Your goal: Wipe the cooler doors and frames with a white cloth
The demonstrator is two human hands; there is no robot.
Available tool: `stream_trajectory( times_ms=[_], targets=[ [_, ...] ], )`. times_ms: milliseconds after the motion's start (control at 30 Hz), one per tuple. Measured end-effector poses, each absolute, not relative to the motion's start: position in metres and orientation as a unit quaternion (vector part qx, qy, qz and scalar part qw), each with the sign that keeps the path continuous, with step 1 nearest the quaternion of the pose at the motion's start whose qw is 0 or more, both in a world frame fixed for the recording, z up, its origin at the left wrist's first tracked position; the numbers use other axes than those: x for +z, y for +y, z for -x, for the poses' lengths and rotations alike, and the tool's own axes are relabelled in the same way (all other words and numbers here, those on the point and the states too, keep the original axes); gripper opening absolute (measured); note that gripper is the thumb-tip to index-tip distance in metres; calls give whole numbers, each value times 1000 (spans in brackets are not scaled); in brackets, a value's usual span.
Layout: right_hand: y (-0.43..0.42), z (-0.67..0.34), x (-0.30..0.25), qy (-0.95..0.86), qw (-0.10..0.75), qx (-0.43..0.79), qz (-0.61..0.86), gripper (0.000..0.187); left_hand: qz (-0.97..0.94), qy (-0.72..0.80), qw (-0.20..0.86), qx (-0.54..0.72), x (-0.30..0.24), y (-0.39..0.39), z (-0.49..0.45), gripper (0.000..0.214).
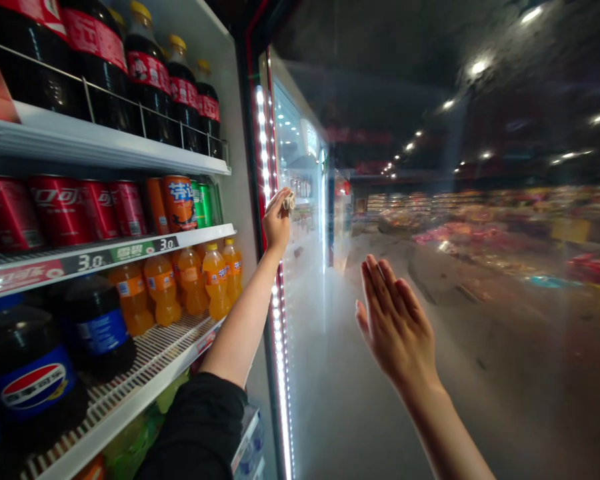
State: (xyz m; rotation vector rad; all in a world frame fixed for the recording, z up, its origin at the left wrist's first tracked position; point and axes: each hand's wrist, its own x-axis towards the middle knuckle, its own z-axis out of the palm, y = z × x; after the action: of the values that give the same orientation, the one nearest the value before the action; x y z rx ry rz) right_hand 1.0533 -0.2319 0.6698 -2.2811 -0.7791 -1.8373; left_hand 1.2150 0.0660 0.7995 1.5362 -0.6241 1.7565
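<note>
My left hand [277,222] is raised at the edge of a fogged glass cooler door [340,373], next to its lit LED strip [276,300]. The fingers pinch a small crumpled cloth [289,201] against the glass. A black sleeve [200,427] covers my left forearm near the elbow. My right hand [395,322] is flat and upright with its fingers together, holding nothing. It is on or very close to the same glass, and I cannot tell whether the palm touches it.
To the left stand white cooler shelves [100,143] holding cola bottles [150,83], red cans [60,210], orange soda bottles [193,280] and blue-labelled Pepsi bottles [30,377]. A price strip [80,263] runs along a shelf edge. Beyond the glass lies a blurred, dim shop aisle [430,207].
</note>
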Motion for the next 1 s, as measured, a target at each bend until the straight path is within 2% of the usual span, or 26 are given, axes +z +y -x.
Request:
stream_trajectory(
  times_ms=[100,300,700,867,1000],
  targets=[
    [-232,-1054,670,-255,60,-600,756,85,-598,-214,388,668,811,75,-1226,55],
    [-231,-1054,671,-269,77,-579,766,88,-617,-131,440,639,772,79,-1218,49],
    [-234,-1058,673,-297,80,-554,774,89,-613,-113,445,643,754,79,-1215,50],
    [-233,-1059,672,-288,74,-564,771,89,-623,-209,402,638,760,59,-1207,49],
    [-234,-1058,672,-286,72,-559,775,90,-629,-238,384,633,735,48,-1195,48]
  ],
)
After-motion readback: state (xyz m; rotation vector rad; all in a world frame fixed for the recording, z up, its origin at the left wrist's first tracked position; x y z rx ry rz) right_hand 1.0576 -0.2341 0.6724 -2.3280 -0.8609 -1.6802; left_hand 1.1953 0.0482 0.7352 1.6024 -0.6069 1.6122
